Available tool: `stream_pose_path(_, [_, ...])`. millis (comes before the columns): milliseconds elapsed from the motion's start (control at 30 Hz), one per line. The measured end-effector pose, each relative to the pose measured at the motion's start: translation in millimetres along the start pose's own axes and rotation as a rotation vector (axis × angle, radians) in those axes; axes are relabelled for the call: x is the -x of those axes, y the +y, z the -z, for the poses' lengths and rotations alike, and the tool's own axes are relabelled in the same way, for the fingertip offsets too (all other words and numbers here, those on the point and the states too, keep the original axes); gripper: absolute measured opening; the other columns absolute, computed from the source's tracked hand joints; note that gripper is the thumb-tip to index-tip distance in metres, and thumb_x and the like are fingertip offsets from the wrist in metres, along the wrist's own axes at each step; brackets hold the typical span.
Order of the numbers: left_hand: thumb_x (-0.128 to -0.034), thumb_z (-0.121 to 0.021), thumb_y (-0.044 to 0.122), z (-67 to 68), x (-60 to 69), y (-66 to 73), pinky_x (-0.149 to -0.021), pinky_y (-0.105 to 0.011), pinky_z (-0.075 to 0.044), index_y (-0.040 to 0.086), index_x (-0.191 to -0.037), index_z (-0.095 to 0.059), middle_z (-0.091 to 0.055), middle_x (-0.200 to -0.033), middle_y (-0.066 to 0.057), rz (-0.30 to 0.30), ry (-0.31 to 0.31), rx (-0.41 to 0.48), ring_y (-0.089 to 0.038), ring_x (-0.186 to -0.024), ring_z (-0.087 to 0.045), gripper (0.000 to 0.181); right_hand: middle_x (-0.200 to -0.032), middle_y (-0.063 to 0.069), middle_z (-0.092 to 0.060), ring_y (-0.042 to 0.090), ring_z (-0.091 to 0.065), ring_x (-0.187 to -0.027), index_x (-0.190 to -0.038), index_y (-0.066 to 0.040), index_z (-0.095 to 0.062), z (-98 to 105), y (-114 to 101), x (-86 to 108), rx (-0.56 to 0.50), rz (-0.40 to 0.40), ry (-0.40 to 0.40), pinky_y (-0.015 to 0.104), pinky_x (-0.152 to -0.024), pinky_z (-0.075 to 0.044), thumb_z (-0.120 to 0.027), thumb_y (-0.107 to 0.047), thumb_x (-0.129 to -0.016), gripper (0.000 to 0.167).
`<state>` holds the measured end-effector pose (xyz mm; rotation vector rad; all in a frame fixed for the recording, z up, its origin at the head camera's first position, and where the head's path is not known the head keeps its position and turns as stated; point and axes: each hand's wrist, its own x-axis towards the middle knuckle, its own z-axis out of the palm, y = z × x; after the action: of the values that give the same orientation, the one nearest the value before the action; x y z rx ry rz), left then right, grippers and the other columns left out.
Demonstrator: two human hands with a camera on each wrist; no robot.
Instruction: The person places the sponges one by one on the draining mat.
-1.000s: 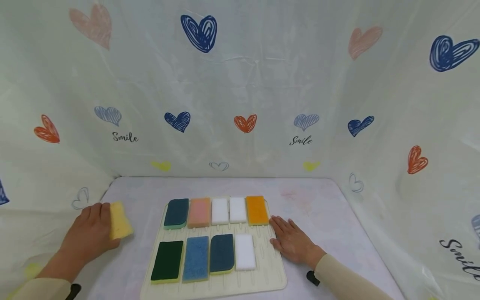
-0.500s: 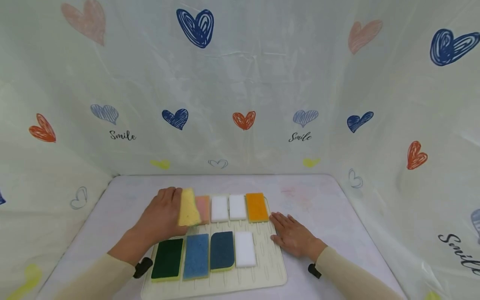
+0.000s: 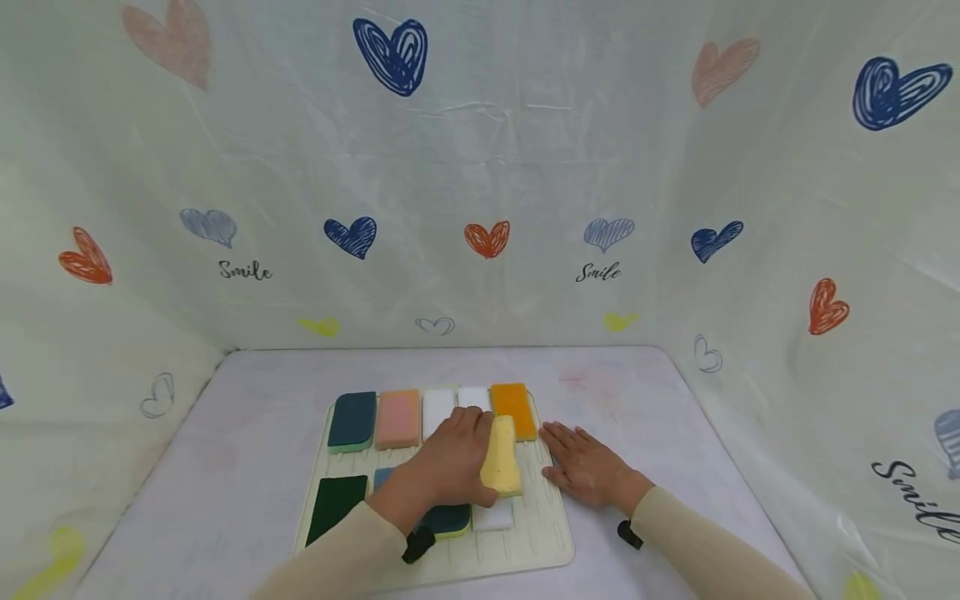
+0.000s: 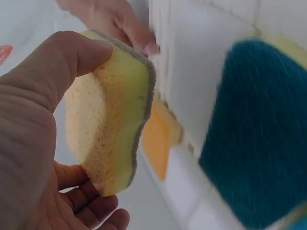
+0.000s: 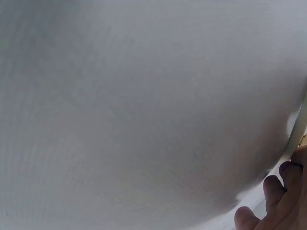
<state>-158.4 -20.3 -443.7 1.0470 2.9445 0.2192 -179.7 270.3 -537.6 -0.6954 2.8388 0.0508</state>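
My left hand (image 3: 450, 454) pinches a yellow sponge (image 3: 501, 458) with a grey scouring side, thumb on one edge and fingers on the other. In the left wrist view the sponge (image 4: 108, 110) is held up on edge, apart from the sponges on the cream ridged mat (image 3: 542, 533). In the head view it appears over the mat's right part, partly covering a white sponge (image 3: 492, 517) in the front row. Near the mat's right edge rests my right hand (image 3: 592, 471), fingers straight; an orange sponge (image 3: 513, 408) lies beside its fingertips.
The mat's back row also has a dark blue sponge (image 3: 352, 421), a pink one (image 3: 398, 418) and white ones. Dark green (image 3: 335, 504) and blue sponges lie in front, partly behind my left arm. A heart-printed curtain (image 3: 480, 167) surrounds the table.
My left hand has carried the yellow sponge from the table's left side, across the mat's back left, to the mat's right part. The right hand has stayed by the mat's edge.
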Motion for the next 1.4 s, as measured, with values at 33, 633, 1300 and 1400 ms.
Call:
stream_pose_path(33, [-0.0771, -0.086, 0.058, -4.6, -4.0, 5.3, -0.111, -0.040, -0.050, -0.005, -0.152, -0.045, -0.054, -0.144, -0.018, -0.004, -0.013, 0.009, -0.031, -0.125, -0.051, 0.106, -0.175, 0.006, -0.027, 0.025, -0.028, -0.161, -0.168, -0.011, -0.028, 0, 1, 0.6, -0.007, 0.001, -0.001, 0.050, -0.130, -0.026, -0.038, -0.058, -0.111, 0.075])
stream_pose_path(633, [-0.0762, -0.085, 0.064, -53.2, -37.2, 39.7, -0.116, -0.032, -0.045, 0.002, -0.154, -0.046, -0.053, -0.147, -0.012, 0.024, -0.098, 0.000, -0.026, -0.133, -0.049, 0.106, -0.175, 0.005, -0.028, 0.024, -0.029, -0.161, -0.168, -0.011, -0.028, 4, 6, -0.4, -0.068, 0.018, -0.009, 0.050, -0.130, -0.028, -0.041, -0.046, -0.113, 0.067])
stream_pose_path(1300, [-0.0787, -0.082, 0.068, -61.3, -38.8, 45.9, -0.121, -0.036, -0.041, 0.011, -0.160, -0.044, -0.048, -0.156, -0.007, 0.074, -0.174, -0.020, -0.023, -0.142, -0.045, 0.107, -0.173, 0.007, -0.032, 0.027, -0.033, -0.159, -0.166, -0.008, -0.032, 0, 11, -1.9, -0.071, 0.052, 0.030, 0.052, -0.128, -0.030, -0.041, -0.040, -0.114, 0.062])
stream_pose_path(1400, [-0.0787, -0.081, 0.071, -61.4, -38.4, 46.0, -0.122, -0.036, -0.040, 0.011, -0.160, -0.043, -0.048, -0.157, -0.006, 0.074, -0.175, -0.036, -0.023, -0.143, -0.045, 0.108, -0.173, 0.007, -0.032, 0.026, -0.032, -0.160, -0.167, -0.009, -0.031, -1, 11, -2.2, -0.069, 0.047, 0.027, 0.051, -0.129, -0.029, -0.041, -0.040, -0.114, 0.062])
